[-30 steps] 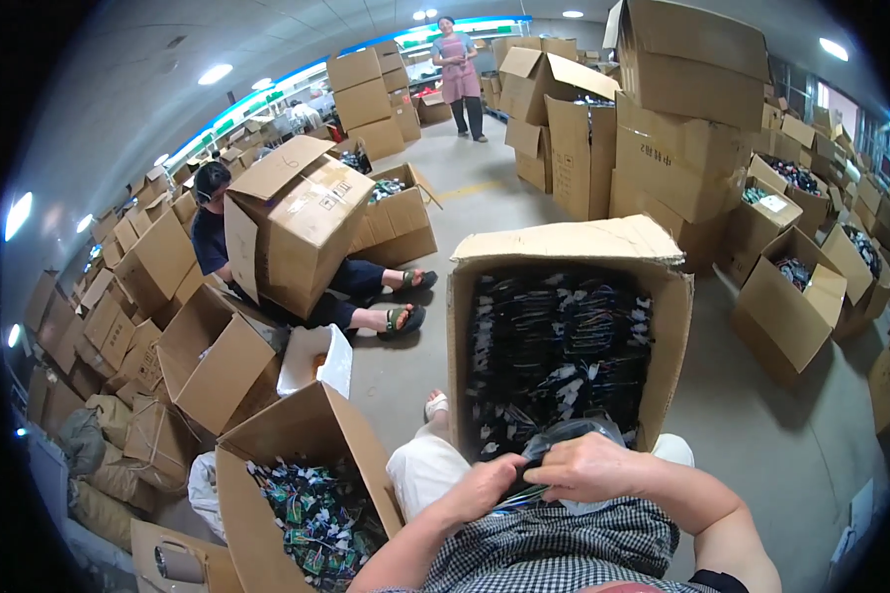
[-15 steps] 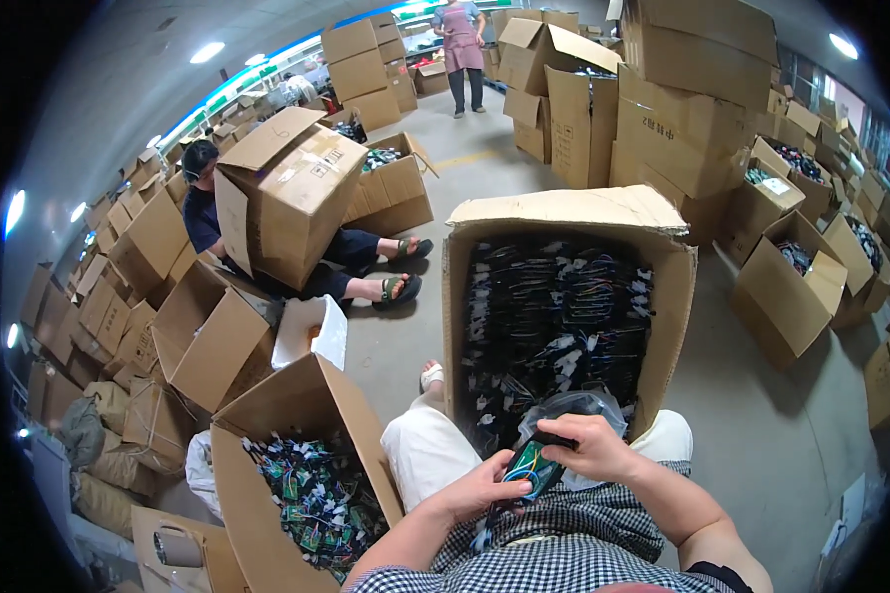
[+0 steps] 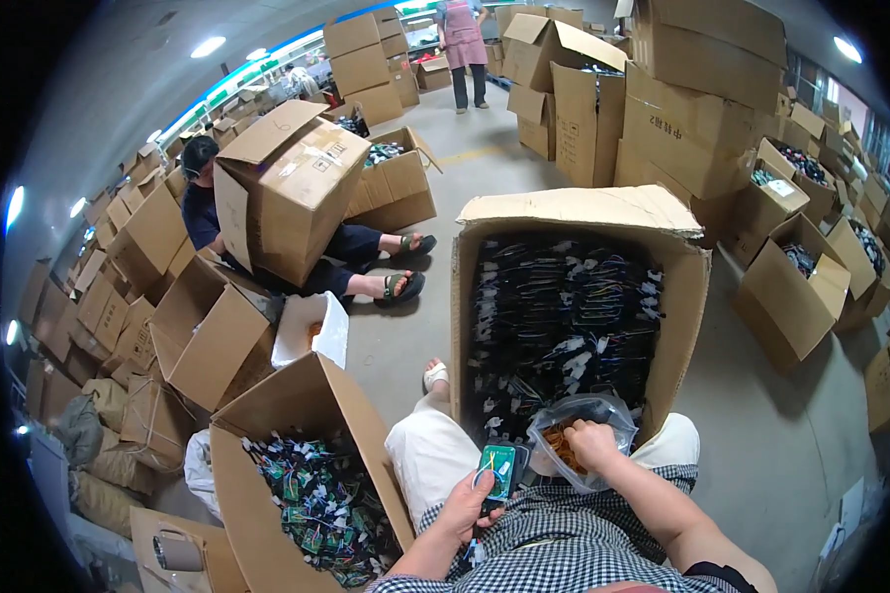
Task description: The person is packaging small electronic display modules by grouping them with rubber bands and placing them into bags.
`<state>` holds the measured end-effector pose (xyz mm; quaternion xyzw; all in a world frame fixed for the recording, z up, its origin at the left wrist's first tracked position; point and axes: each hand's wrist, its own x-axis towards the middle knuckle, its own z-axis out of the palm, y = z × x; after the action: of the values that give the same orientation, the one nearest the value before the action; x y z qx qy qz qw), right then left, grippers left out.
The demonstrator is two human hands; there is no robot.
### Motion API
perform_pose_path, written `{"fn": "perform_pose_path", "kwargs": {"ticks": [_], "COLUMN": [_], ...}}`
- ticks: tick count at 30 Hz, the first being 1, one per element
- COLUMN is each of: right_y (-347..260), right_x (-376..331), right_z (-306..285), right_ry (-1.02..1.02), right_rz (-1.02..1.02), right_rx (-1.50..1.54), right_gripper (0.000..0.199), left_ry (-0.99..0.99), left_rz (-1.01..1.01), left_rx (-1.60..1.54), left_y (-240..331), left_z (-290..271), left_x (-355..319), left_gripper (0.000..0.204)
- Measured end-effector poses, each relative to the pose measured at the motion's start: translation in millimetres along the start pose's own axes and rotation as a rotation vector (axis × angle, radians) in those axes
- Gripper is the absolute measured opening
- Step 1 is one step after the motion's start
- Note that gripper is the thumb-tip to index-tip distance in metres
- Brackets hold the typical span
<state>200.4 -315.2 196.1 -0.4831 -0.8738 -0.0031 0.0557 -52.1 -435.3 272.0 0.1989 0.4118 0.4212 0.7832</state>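
In my left hand (image 3: 462,509) is a green circuit board (image 3: 501,468) with a dark edge or backing and thin blue, white and yellow wires, my thumb across its face. Some cable ends hang below that hand. My right hand (image 3: 593,447) reaches into a clear plastic bag (image 3: 618,415) on my lap. Thin orange-brown loops, apparently rubber bands (image 3: 562,445), lie in the bag. Its fingers are bent down among them, and the fingertips are hidden. Just beyond the bag stands a tall open carton (image 3: 684,326) holding rows of black wired pieces (image 3: 564,306).
An open carton (image 3: 366,435) of loose circuit boards (image 3: 331,514) stands at my left. Beyond it are a white foam box (image 3: 331,326) and a seated person (image 3: 200,198) with a large carton (image 3: 302,188). Another person (image 3: 462,44) stands far back. Stacked cartons (image 3: 682,138) rise at the right.
My right hand has left the circuit board and moved right into the plastic bag. My left hand now holds the board alone, tilted more upright. The bag is more open to view.
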Motion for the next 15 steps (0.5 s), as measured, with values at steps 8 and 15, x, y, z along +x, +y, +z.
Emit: {"fn": "perform_pose_path", "kwargs": {"ticks": [8,15], "right_y": [1,29], "right_x": [-22,-4], "right_z": [18,3], "right_ry": [0.002,0.236], "right_rz": [0.064,0.162], "right_rx": [0.047,0.211], "right_gripper": [0.008,0.010], "left_ry": [-0.063,0.047], "left_rz": [-0.006,0.091], "left_rx": [-0.026,-0.100], "left_y": [-27,-8], "left_z": [-19,-11], "left_x": [-28,13], "left_gripper": [0.047,0.037]}}
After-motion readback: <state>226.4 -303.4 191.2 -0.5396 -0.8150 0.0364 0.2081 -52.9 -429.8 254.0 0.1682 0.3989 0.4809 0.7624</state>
